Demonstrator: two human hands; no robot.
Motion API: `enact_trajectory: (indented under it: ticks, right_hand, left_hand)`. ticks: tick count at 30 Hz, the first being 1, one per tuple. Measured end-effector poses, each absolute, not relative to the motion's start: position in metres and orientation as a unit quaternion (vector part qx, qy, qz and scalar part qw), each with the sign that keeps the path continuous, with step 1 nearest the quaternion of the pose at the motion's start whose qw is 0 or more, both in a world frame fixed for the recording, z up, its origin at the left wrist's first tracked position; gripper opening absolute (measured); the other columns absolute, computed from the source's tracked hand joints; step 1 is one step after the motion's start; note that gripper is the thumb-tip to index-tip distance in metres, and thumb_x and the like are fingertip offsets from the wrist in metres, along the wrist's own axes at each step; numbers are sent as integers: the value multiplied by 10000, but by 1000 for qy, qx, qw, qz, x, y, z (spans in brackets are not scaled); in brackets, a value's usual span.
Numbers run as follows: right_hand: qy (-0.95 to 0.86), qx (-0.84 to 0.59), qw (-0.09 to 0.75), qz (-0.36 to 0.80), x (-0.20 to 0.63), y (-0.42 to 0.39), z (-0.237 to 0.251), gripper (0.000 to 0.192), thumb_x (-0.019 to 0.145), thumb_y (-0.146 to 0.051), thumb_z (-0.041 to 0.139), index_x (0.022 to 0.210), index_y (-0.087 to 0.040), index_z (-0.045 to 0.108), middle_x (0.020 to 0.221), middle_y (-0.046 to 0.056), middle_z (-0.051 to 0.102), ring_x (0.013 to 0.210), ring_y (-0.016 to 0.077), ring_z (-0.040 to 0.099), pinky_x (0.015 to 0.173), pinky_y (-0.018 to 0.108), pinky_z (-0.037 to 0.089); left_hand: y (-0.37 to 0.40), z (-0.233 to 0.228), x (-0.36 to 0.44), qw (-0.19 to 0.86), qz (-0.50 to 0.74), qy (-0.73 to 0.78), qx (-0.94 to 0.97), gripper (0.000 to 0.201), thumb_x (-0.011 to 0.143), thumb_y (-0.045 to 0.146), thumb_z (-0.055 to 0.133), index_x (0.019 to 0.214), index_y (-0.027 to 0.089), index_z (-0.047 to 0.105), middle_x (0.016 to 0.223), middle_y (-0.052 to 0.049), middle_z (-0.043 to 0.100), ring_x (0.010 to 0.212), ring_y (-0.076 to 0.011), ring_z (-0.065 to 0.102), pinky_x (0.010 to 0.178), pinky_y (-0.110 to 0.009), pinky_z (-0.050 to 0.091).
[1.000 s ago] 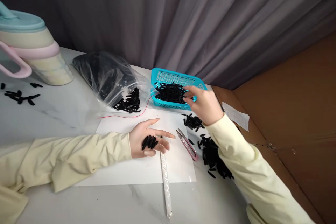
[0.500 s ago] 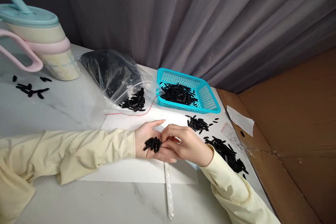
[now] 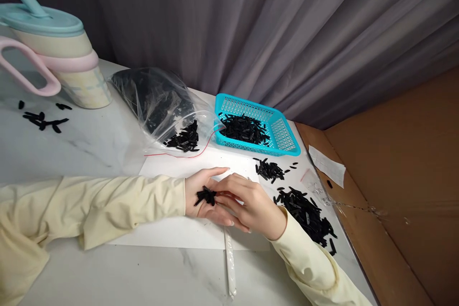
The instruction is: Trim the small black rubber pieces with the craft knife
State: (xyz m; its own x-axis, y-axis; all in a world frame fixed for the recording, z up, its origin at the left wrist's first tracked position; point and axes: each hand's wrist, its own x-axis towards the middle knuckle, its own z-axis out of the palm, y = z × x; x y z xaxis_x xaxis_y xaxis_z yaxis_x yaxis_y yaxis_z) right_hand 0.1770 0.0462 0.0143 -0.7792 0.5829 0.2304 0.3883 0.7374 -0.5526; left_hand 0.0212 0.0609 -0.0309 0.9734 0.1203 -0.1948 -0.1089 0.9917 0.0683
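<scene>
My left hand [image 3: 208, 211] lies palm up above a white sheet of paper [image 3: 168, 232], with a small heap of slim black pieces [image 3: 205, 195] in its palm. Over it, my right hand [image 3: 251, 203] reaches in from the right, its bent fingertips touching the edge of that heap and covering the left fingers in part. The pieces are narrow and elongated, and their exact kind is not clear. Just right of my right hand is a large loose pile of similar black pieces [image 3: 304, 213], with a smaller pile [image 3: 269, 170] behind it.
A blue perforated basket [image 3: 285, 136] holds more black pieces. Left of it lies a clear zip bag [image 3: 154, 100] filled with them. A lidded tumbler [image 3: 77, 62] with a pink handle stands at left. A wrapped white stick [image 3: 230, 267] lies in front; cardboard [image 3: 394, 153] borders the right.
My right hand has shifted slightly left and down over the left palm. The black pieces there are pushed into a tighter bunch toward the wrist.
</scene>
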Motion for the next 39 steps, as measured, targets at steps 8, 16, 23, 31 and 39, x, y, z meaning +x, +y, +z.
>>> enact_trajectory:
  ticks: [8,16,23,31,39]
  right_hand:
    - [-968,-163,160,103,175,45,21,193,876,-198,445,917,-144,626,987,113,651,806,212,554,639,328,516]
    - [-935,-200,211,206,181,47,22,103,850,-129,499,855,-152,600,880,100,647,797,181,558,671,309,514]
    - [-756,-398,312,416,205,16,29,20,813,-167,605,799,-180,597,716,19,626,583,114,573,549,238,509]
    - [-597,-444,362,561,215,0,4,89,768,-224,657,795,-168,592,672,13,613,536,102,574,482,215,503]
    - [-656,-437,339,513,212,-3,1,133,808,-185,595,937,-169,568,672,7,614,564,108,574,543,231,485]
  left_hand:
    - [58,-36,22,982,91,160,38,491,715,555,555,828,80,604,721,-140,690,665,-266,677,567,-345,562]
    - [58,-24,21,988,34,94,115,601,780,549,480,1007,6,604,926,-197,677,865,-271,663,589,-241,549]
    - [58,-26,26,914,112,265,287,280,815,352,490,785,98,604,517,-46,621,269,-96,441,197,-153,242]
    - [38,-16,27,811,209,319,444,373,702,480,649,655,138,507,358,122,310,276,-6,207,280,-128,154]
    - [32,-17,28,763,218,327,514,355,775,494,553,718,150,484,341,123,345,290,-19,244,320,-147,212]
